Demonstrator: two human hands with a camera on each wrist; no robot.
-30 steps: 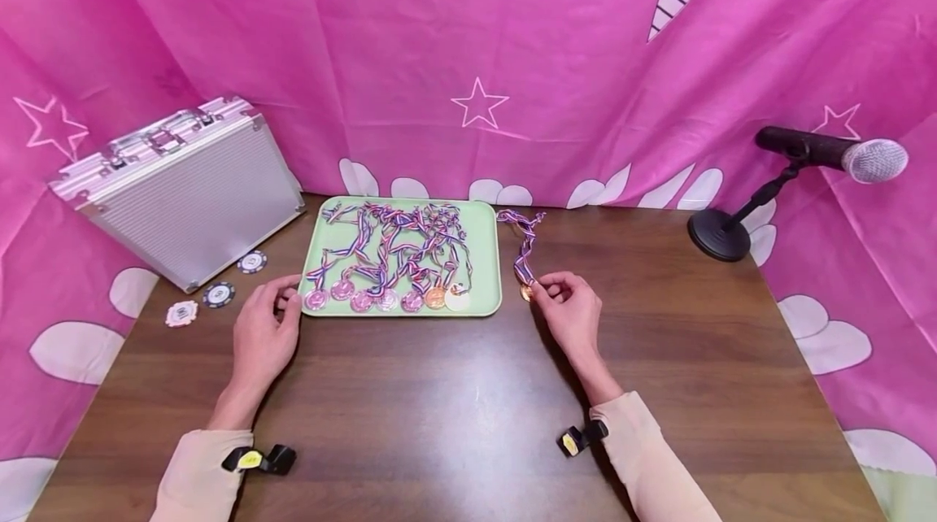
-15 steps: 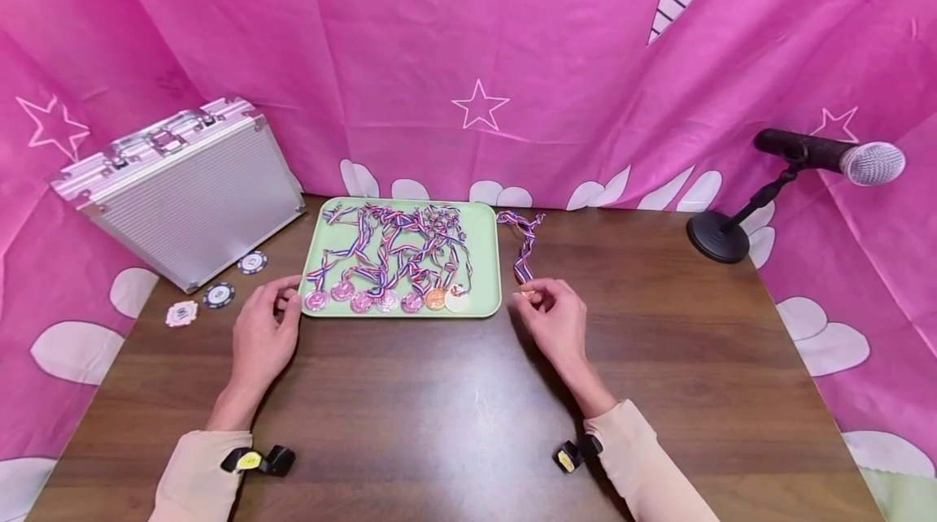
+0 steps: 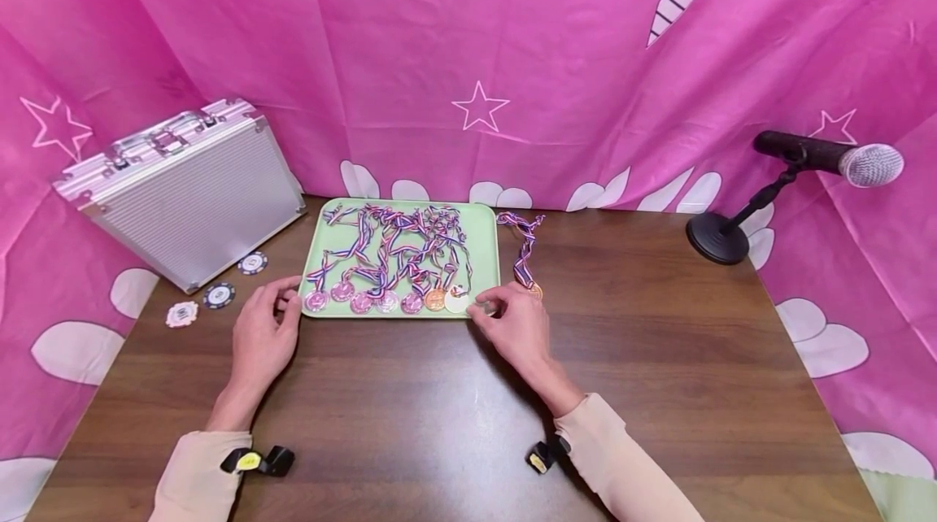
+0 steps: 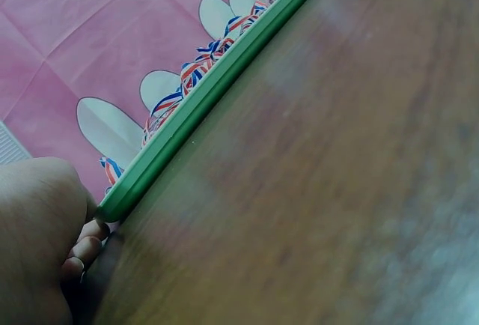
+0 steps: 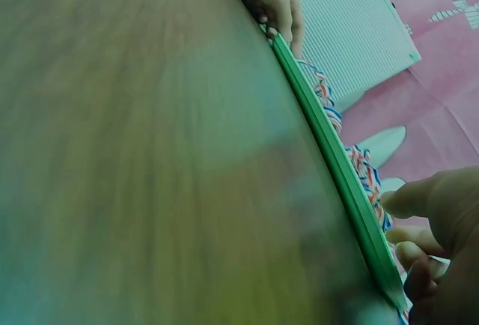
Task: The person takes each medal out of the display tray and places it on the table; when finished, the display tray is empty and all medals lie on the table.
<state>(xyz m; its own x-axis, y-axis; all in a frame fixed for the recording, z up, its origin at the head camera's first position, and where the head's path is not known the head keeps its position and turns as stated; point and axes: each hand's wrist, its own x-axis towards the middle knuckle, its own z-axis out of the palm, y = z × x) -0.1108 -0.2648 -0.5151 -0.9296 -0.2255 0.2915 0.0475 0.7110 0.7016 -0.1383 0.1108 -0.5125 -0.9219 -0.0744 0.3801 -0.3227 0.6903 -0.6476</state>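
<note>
On the wooden table a green tray (image 3: 485,237) bears several medals on red, white and blue ribbons. Pink-looking discs, an orange one and a pale medal (image 3: 457,301) line its front edge. My left hand (image 3: 265,331) grips the tray's left front corner; in the left wrist view, the fingers (image 4: 88,250) curl beneath that corner. Over the right front corner hovers my right hand (image 3: 518,328), loosely bent and apparently holding nothing, its thumb near the pale medal. Right of the tray lies another medal (image 3: 537,292) with its ribbon (image 3: 525,250), the disc partly hidden by that hand.
A silver case (image 3: 198,197) stands at the back left, several poker chips (image 3: 219,295) lying before it. At the back right is a microphone (image 3: 827,154) on a black stand (image 3: 721,237). Pink curtain (image 3: 410,58) hangs behind the table (image 3: 410,424).
My right hand has let go of the medal beside the tray and moved left to the tray's right front corner. The left hand stays at the left corner.
</note>
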